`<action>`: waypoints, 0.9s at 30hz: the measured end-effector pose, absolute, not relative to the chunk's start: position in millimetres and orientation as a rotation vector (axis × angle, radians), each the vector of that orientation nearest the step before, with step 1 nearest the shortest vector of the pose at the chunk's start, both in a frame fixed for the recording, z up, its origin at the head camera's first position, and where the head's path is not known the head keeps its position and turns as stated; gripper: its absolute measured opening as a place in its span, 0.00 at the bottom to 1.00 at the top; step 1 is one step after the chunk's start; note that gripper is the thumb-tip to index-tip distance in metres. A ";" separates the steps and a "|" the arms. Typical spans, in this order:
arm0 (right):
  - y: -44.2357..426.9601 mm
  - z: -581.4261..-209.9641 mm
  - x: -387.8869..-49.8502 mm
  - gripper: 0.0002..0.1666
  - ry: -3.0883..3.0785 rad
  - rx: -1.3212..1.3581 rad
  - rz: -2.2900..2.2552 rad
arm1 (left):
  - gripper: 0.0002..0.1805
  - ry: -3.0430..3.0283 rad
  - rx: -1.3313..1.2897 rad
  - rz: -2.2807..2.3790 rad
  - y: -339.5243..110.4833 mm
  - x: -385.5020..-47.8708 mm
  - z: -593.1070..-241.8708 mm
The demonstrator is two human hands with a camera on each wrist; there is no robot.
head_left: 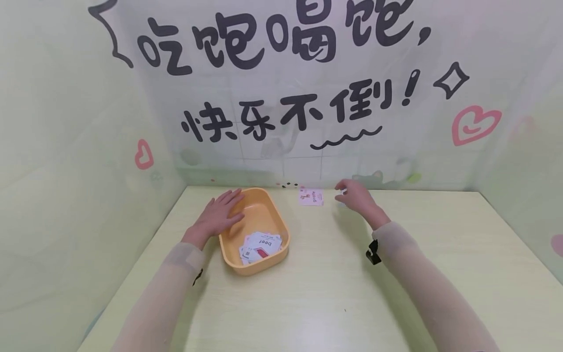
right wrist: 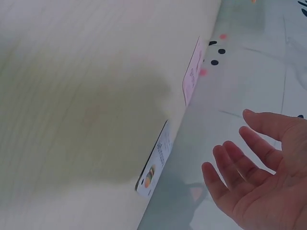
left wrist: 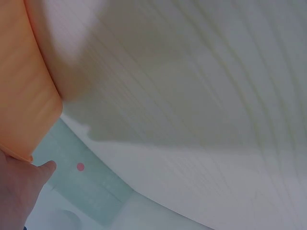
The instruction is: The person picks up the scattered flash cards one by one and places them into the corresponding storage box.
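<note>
My left hand (head_left: 218, 213) rests on the left rim of an orange plastic basket (head_left: 252, 215), fingers extended and thumb over the inside. In the left wrist view, part of that hand (left wrist: 21, 187) touches the basket's edge. A loose pile of picture cards (head_left: 267, 243), the top one reading "beef", lies at the basket's near end. My right hand (head_left: 358, 199) hovers at the table's back, holding nothing, its fingers loosely bent. Beneath it is a white card (right wrist: 156, 163), mostly hidden in the head view. A pink giraffe card (head_left: 311, 197) lies flat to its left.
The pale wooden table (head_left: 316, 293) meets a printed cloth backdrop (head_left: 264, 166) just behind the cards. Cloth walls (head_left: 88, 195) rise on the left and right. A black strap (head_left: 373, 252) hangs at the right wrist.
</note>
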State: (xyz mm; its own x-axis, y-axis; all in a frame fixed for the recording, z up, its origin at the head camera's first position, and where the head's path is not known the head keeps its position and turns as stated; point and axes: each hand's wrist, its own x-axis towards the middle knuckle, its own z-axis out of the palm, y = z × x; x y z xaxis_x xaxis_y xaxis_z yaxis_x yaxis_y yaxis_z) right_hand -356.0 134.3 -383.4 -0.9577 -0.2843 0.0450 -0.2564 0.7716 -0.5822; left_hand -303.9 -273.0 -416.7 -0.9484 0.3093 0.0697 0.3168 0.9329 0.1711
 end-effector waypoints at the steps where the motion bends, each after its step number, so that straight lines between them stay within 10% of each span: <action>1: 137.5 -384.9 -358.2 0.22 2.928 -0.443 -0.924 | 0.38 -3.048 -0.493 -0.281 -272.9 -303.7 -416.7; 27: 186.7 -422.3 -376.8 0.38 2.898 -0.300 -0.464 | 0.38 -3.064 -0.474 -0.254 -272.3 -304.2 -416.7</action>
